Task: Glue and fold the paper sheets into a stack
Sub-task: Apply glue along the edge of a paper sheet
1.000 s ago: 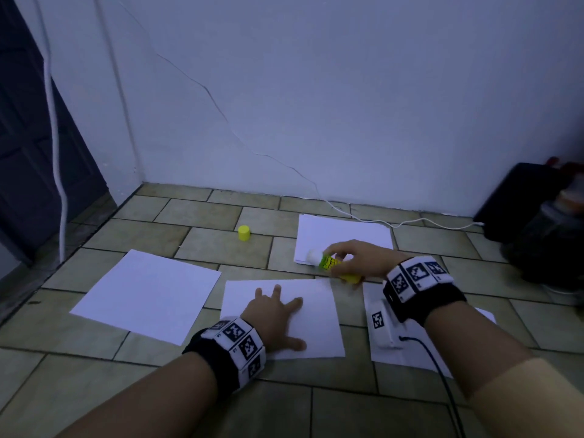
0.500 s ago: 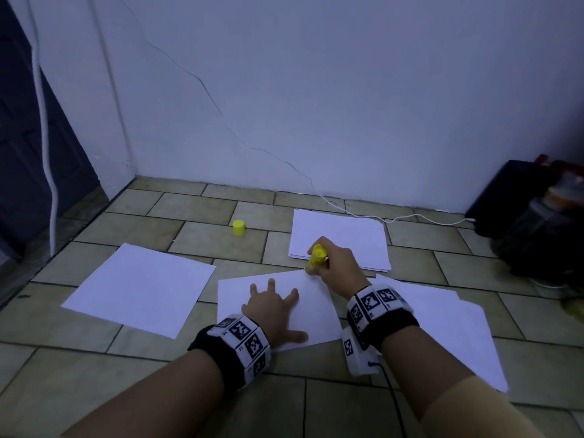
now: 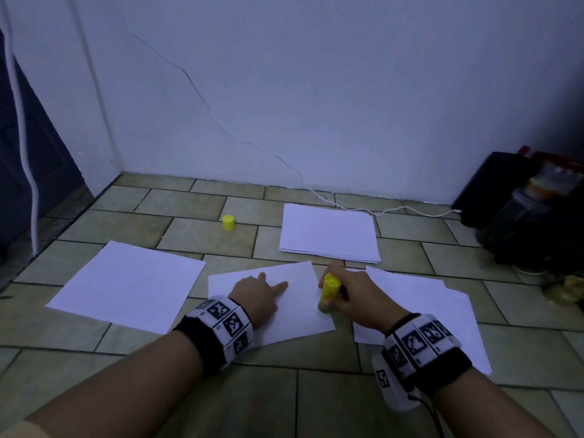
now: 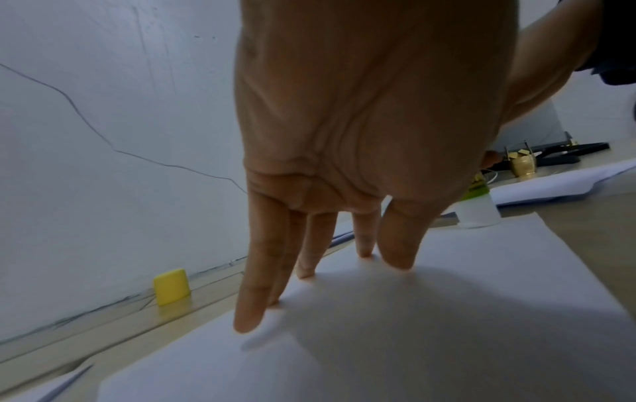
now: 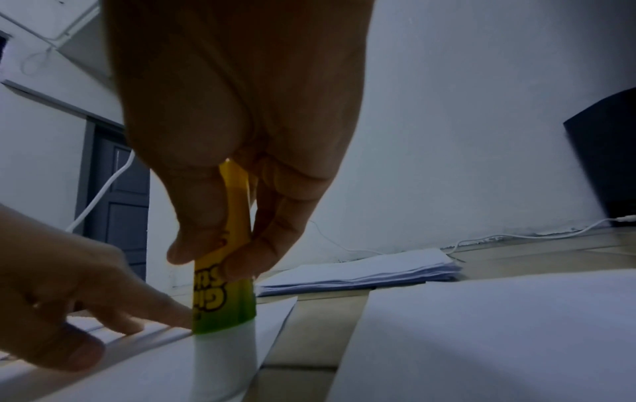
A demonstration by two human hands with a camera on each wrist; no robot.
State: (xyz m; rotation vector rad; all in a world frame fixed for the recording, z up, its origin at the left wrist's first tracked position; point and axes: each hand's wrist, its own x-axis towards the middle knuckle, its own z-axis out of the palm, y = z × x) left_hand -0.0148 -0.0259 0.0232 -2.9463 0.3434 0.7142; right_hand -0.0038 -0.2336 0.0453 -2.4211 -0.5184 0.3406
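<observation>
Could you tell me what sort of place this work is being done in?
Probably a room in a home, with the work done on the floor: a tiled floor, a cracked white wall, and a dark panelled door in the corner.

Cap (image 3: 228, 222) behind left sheet (image 3: 126, 284); stack (image 3: 328, 233) behind middle sheet (image 3: 294, 311).

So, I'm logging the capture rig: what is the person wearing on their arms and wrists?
Each wrist carries a black band topped by white blocks printed with black square marker codes: the left wristband and the right wristband. A white camera unit with one more marker hangs under the right band, and a thin black cable runs back from it. Both forearms are bare.
</observation>
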